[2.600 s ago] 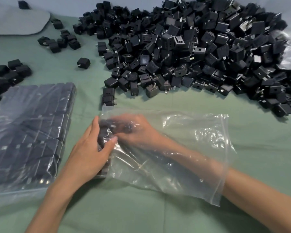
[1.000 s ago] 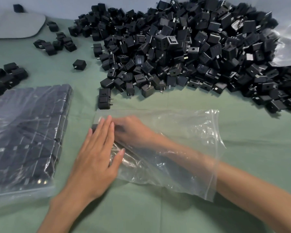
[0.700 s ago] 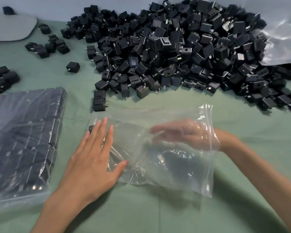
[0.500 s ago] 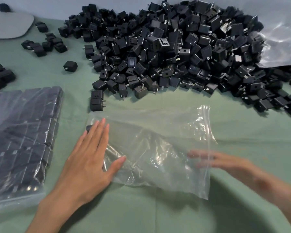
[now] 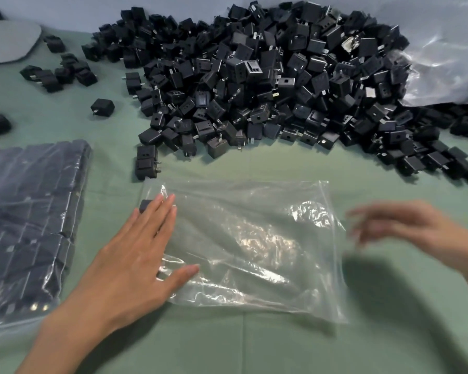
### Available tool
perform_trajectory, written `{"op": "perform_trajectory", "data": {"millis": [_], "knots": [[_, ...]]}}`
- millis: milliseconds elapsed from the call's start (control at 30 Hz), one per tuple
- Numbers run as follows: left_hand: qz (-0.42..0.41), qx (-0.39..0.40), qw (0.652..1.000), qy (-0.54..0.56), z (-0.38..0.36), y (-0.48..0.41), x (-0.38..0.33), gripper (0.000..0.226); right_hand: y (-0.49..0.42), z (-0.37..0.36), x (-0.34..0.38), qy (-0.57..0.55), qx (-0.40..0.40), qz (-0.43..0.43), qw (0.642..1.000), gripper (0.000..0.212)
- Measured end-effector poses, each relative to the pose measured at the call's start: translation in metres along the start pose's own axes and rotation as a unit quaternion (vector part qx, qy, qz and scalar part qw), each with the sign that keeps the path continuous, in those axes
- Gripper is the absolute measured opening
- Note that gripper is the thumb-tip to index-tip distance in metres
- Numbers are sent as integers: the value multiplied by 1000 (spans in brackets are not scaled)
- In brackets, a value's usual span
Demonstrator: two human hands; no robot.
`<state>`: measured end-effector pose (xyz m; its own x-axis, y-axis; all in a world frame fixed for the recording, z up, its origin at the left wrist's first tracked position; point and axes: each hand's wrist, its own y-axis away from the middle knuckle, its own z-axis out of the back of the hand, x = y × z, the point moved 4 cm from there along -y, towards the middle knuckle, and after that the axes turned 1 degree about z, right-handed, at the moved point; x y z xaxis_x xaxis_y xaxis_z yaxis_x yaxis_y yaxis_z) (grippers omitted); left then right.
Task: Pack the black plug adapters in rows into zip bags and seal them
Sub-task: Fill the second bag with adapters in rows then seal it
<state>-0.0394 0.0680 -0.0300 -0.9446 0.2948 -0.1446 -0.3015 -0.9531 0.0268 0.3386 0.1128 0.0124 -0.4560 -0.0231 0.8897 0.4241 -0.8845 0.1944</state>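
Observation:
A clear zip bag [image 5: 254,247] lies flat on the green cloth, its open mouth to the right. My left hand [image 5: 135,260] presses flat on the bag's left end, over a few black adapters [image 5: 145,205] inside it. My right hand [image 5: 405,225] hovers just outside the bag's mouth, blurred, fingers loose and holding nothing. A large heap of black plug adapters [image 5: 268,85] fills the far side of the table. A pair of adapters [image 5: 146,166] stands just beyond the bag's far left corner.
A filled zip bag of adapters in rows [image 5: 30,225] lies at the left. Small clusters of loose adapters [image 5: 57,74] sit at the far left. Crumpled clear plastic [image 5: 443,58] lies at the far right, a grey pad [image 5: 8,41] at the top left.
My right hand has come out of the bag and moved right, clear of its mouth. My left hand went from gripping the bag's end to pressing flat on it.

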Motion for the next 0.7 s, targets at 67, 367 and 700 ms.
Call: {"op": "perform_trajectory", "data": {"millis": [67, 367, 700], "knots": [[2, -3, 1000, -5, 0, 0, -2, 96, -39, 36, 10, 75, -261, 35, 962, 40], [-7, -4, 1000, 7, -1, 1, -3, 93, -173, 36, -5, 417, -343, -112, 834, 65], [-11, -23, 999, 29, -1, 0, -2, 89, -89, 42, -37, 372, -272, -32, 887, 29]]}}
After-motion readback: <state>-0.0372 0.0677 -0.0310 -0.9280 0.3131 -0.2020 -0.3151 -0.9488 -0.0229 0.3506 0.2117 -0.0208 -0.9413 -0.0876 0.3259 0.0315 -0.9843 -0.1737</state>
